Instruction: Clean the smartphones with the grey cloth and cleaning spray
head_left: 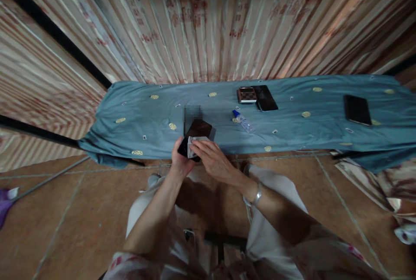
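My left hand (pixel 180 158) grips a dark phone (pixel 197 131) by its lower end, held tilted over the front edge of the table. My right hand (pixel 212 158) presses a small pale cloth (pixel 196 142) against the phone's lower face. A silver bracelet (pixel 256 195) sits on my right wrist. A small clear bottle with a blue cap (pixel 242 120) lies on the blue cloth just right of the phone.
The low table is covered by a blue-grey cloth (pixel 146 111). A black phone (pixel 265 98) and a small checkered case (pixel 246 95) lie at the back centre. Another black phone (pixel 357 109) lies far right. Pleated curtains hang behind; tiled floor lies below.
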